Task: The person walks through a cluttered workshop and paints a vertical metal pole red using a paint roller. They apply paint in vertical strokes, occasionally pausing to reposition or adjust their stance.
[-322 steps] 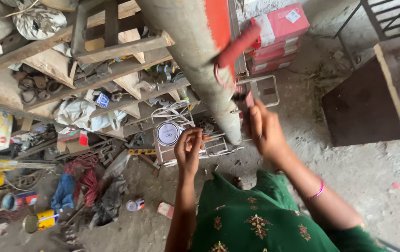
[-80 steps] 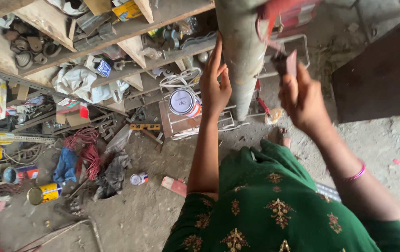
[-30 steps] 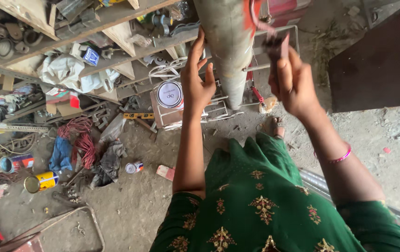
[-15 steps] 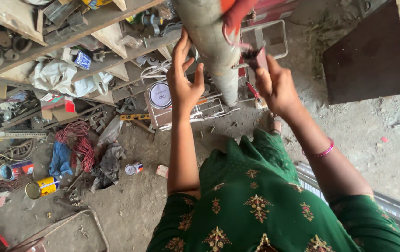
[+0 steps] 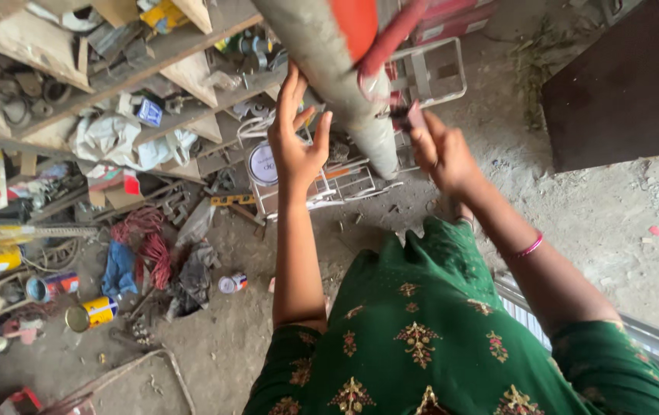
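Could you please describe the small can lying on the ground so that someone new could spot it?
Start at the grey pipe that the left hand steadies. Below that forearm, on the dusty floor, lies a small can on its side, alone, unlike the yellow tins farther left.

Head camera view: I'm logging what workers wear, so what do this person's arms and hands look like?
Both forearms are bare. The left hand wears nothing visible. The right hand is bare too, with a thin pink bangle on that forearm. Short dark green sleeves with gold embroidered motifs end near the elbows.
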